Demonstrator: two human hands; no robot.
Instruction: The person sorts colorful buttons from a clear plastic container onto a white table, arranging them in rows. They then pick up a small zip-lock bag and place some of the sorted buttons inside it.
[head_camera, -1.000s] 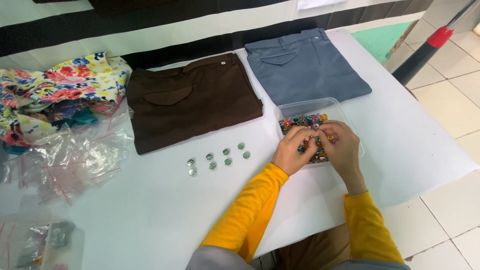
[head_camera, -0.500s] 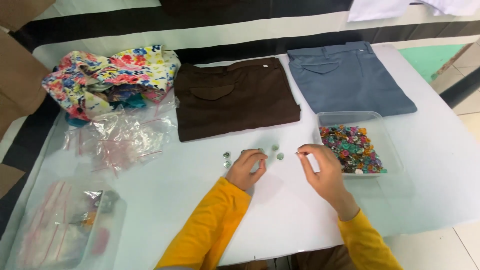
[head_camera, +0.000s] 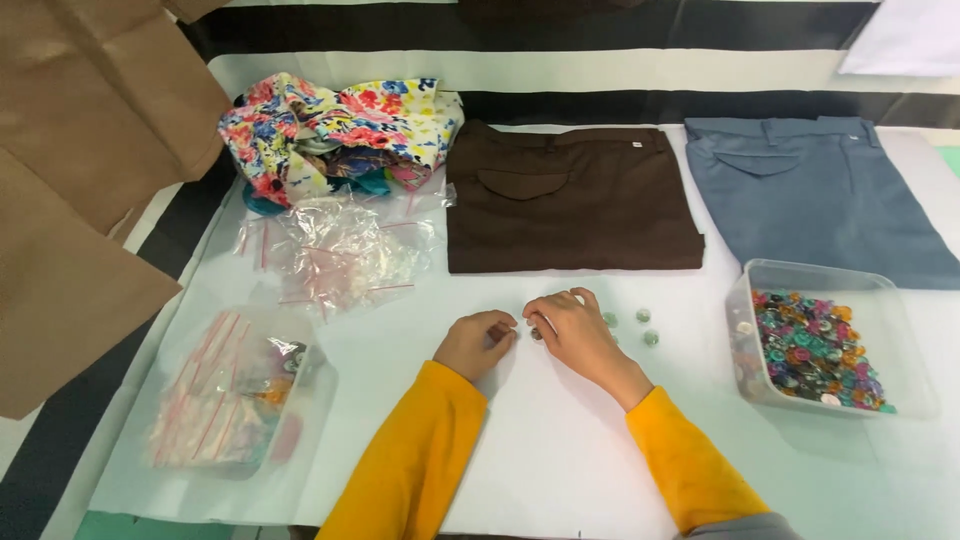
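Both hands (head_camera: 478, 342) (head_camera: 567, 322) pinch small buttons (head_camera: 536, 333), mostly hidden; grip together

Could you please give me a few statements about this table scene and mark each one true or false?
1. Both hands, left hand and right hand, are at the small buttons on the white table. True.
2. The clear tub of coloured buttons stands to the left of the hands. False: it stands to their right.
3. The brown trousers lie folded between the floral cloth and the blue trousers. True.
4. The right hand is inside the tub. False: it is on the table, apart from the tub.
5. Clear bags lie in front of the floral cloth. True.
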